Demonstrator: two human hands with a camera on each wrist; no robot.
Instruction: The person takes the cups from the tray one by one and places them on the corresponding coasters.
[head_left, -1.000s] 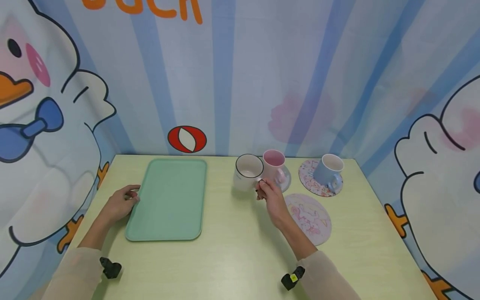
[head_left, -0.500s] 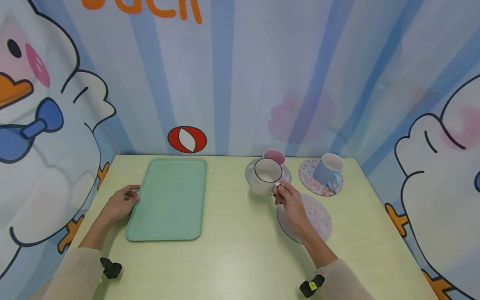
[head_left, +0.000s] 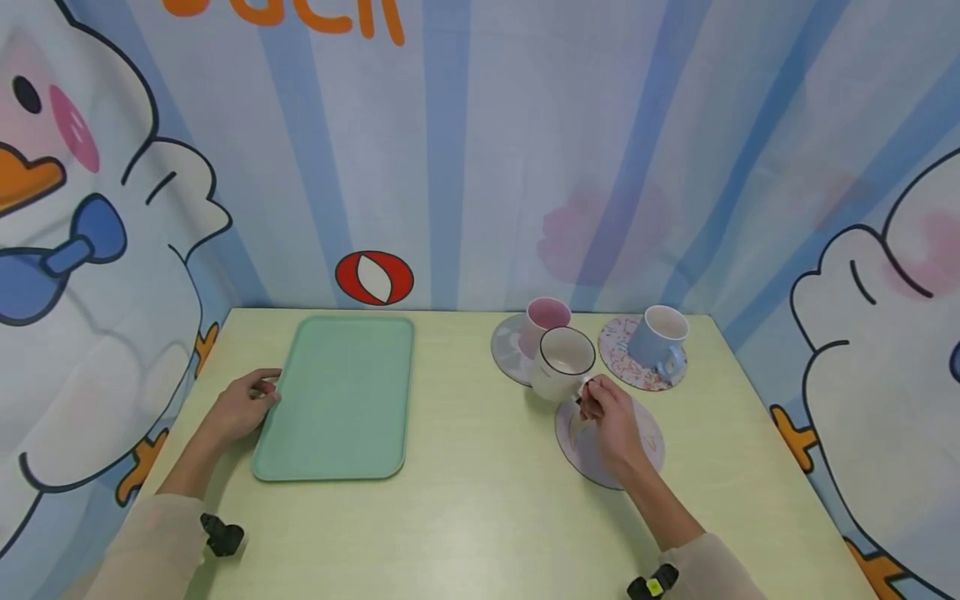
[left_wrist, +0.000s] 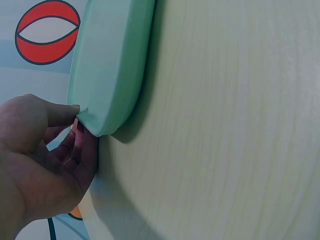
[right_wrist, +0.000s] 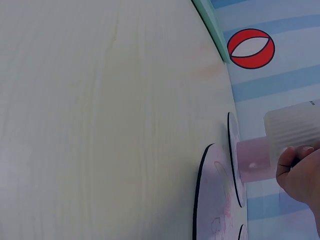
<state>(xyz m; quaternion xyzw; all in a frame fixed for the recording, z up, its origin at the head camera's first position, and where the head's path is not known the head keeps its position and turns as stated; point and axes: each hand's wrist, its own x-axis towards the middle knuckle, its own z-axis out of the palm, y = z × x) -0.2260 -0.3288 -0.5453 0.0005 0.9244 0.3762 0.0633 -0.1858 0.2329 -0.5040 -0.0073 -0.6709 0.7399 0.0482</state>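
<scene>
My right hand grips the handle of a white mug with a dark rim. The mug is held upright in the air, between a pink mug and a pale round coaster. The right wrist view shows the white mug from the side, above the table and overlapping the pink mug. Over on the left, my left hand pinches the left edge of a green tray. In the left wrist view the thumb lies on the tray's rim, the other fingers against its outer side.
The pink mug stands on a grey coaster near the back edge. Right of it, a blue mug stands on a floral coaster. A printed curtain hangs behind the pale wooden table.
My right hand has carried the white mug right and toward the front, from left of the pink mug to the near coaster's back edge. The left hand and tray have stayed put.
</scene>
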